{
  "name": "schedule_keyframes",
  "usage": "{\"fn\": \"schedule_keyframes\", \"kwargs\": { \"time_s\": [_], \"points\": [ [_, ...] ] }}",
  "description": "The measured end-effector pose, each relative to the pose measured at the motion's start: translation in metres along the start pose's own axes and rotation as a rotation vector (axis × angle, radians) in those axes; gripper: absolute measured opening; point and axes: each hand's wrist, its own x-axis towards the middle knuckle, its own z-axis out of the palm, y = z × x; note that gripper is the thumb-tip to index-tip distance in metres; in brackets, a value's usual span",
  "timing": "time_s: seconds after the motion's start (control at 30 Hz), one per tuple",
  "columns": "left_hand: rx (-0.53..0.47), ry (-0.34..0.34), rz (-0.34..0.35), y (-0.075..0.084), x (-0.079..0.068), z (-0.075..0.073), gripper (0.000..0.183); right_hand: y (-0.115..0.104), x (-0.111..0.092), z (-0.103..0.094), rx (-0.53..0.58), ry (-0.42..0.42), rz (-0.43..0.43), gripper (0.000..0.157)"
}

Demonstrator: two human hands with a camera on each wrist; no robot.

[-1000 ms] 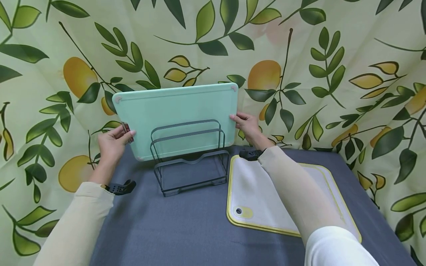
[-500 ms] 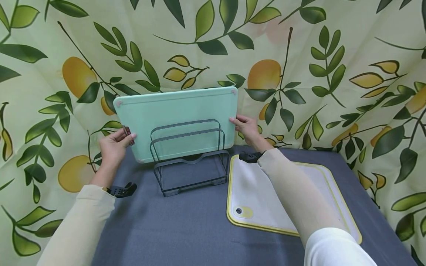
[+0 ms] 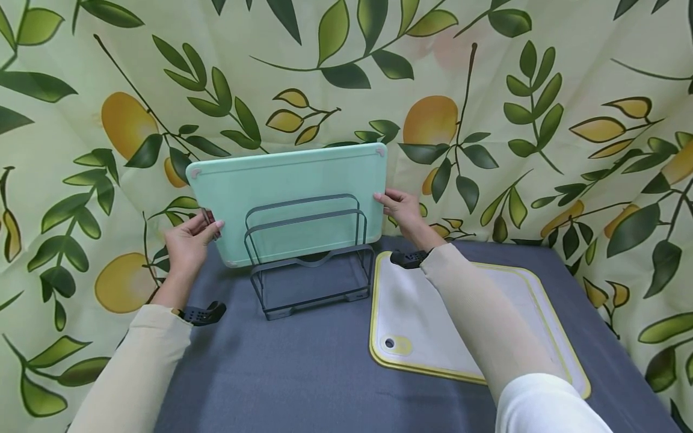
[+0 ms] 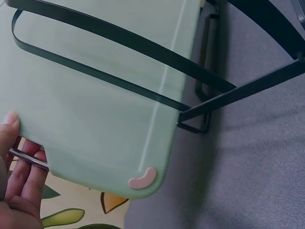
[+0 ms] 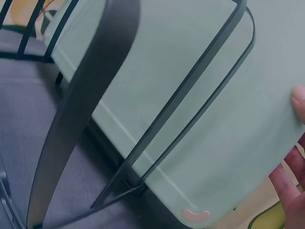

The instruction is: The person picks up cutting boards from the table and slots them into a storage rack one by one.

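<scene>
A mint-green cutting board [image 3: 298, 174] with pink corner pads stands nearly upright, its left end lower, behind the front loops of a dark metal rack [image 3: 276, 263]. My left hand [image 3: 186, 243] grips its left end at a slim metal handle [image 4: 28, 159], thumb on the near face and fingers behind. At the other short edge, my right hand [image 3: 403, 210] pinches the board, thumb in front. Both wrist views show the rack's loops crossing in front of the board, and its lower long edge is down near the rack's base bars.
White cutting boards [image 3: 422, 325] with yellow rims lie stacked right of the rack, partly under my right forearm. Dark grey cloth [image 3: 303, 373] covers the table. A curtain [image 3: 346, 36] printed with leaves and fruit hangs close behind the rack.
The green board has come down slightly, its left end also shifting a little to the right. Both hands have moved down with it, keeping their hold. The rack has stayed in place.
</scene>
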Motion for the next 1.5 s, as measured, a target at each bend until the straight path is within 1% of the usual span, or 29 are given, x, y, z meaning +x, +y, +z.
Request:
{"fn": "schedule_keyframes", "kwargs": {
  "time_s": [0.07, 0.2, 0.27, 0.4, 0.5, 0.57, 0.67, 0.77, 0.93, 1.07, 1.17, 1.27, 1.4, 1.5],
  "points": [
    [-0.007, 0.005, 0.005, -0.001, 0.000, 0.001, 0.043, -0.001, -0.002, -0.001, -0.043, -0.006, -0.022, 0.040],
    [0.022, 0.018, -0.004, -0.003, 0.002, 0.003, 0.044, -0.005, -0.005, -0.006, -0.186, -0.044, -0.097, 0.040],
    [0.033, 0.024, -0.002, -0.005, 0.003, 0.004, 0.044, -0.005, -0.006, -0.008, -0.249, -0.049, -0.123, 0.039],
    [0.036, 0.030, 0.029, -0.008, 0.006, 0.007, 0.044, -0.005, -0.006, -0.011, -0.318, -0.040, -0.171, 0.034],
    [0.025, 0.032, 0.052, -0.010, 0.009, 0.012, 0.043, -0.005, -0.004, -0.013, -0.338, -0.016, -0.178, 0.034],
    [0.026, 0.032, 0.060, -0.011, 0.011, 0.015, 0.043, -0.005, -0.003, -0.014, -0.336, 0.008, -0.161, 0.036],
    [0.005, 0.028, 0.053, -0.012, 0.014, 0.022, 0.042, -0.004, 0.000, -0.017, -0.327, 0.034, -0.139, 0.039],
    [0.006, 0.026, 0.053, -0.012, 0.017, 0.026, 0.042, -0.004, 0.001, -0.018, -0.322, 0.049, -0.130, 0.040],
    [0.020, 0.035, 0.080, -0.013, 0.020, 0.028, 0.044, -0.005, 0.003, -0.016, -0.338, 0.057, -0.129, 0.040],
    [0.025, 0.030, 0.109, -0.012, 0.018, 0.028, 0.043, -0.006, 0.001, -0.015, -0.357, 0.058, -0.120, 0.040],
    [0.039, 0.018, 0.116, -0.010, 0.017, 0.028, 0.043, -0.009, -0.006, -0.018, -0.428, 0.035, -0.139, 0.040],
    [0.105, -0.006, 0.102, -0.008, 0.015, 0.026, 0.045, -0.013, -0.020, -0.026, -0.515, 0.007, -0.139, 0.045],
    [0.209, -0.038, 0.087, -0.003, 0.011, 0.017, 0.051, -0.017, -0.047, -0.045, -0.571, -0.021, -0.061, 0.052],
    [0.232, -0.021, 0.116, 0.003, 0.005, 0.007, 0.051, -0.021, -0.071, -0.062, -0.575, -0.038, -0.021, 0.055]
  ]
}}
